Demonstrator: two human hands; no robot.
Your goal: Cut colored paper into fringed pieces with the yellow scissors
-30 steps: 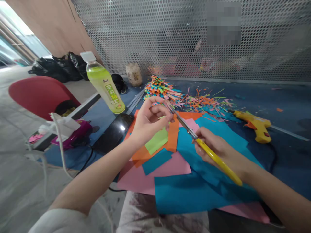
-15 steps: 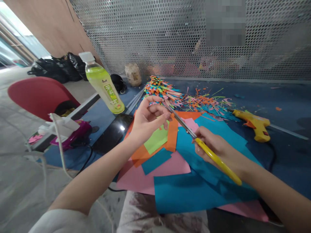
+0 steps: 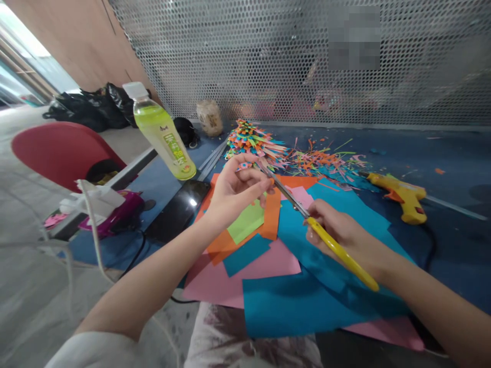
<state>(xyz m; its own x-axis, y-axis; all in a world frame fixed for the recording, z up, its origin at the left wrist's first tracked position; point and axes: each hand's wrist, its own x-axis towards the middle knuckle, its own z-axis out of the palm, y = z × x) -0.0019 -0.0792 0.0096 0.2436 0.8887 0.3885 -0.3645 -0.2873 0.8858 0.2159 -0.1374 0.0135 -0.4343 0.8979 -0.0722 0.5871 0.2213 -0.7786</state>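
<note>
Yellow-handled scissors [image 3: 339, 250] are in my right hand [image 3: 332, 225], its fingers wrapped round the handles. Their metal blades point up and left, to the fingertips of my left hand [image 3: 241, 186]. That hand is closed with bent fingers; a small orange bit shows by its fingertips, but what it grips is too small to make out. Under both hands lie coloured paper sheets: blue [image 3: 291, 306], pink [image 3: 215, 281], orange [image 3: 272, 220] and green [image 3: 247, 222]. Just beyond my left hand stands a cone of layered, multicoloured paper strips [image 3: 249, 138].
Paper scraps [image 3: 326, 158] lie right of the cone, near a yellow glue gun [image 3: 402, 197]. On the left are a drink bottle [image 3: 164, 135], a black phone [image 3: 178, 209], a purple tissue holder [image 3: 115, 214] and a jar [image 3: 209, 117]. Perforated metal mesh [image 3: 245, 56] rises behind the table.
Both hands and the scissors stay nearly in place; the scissors' handles have shifted very slightly left. The other things stay as they were.
</note>
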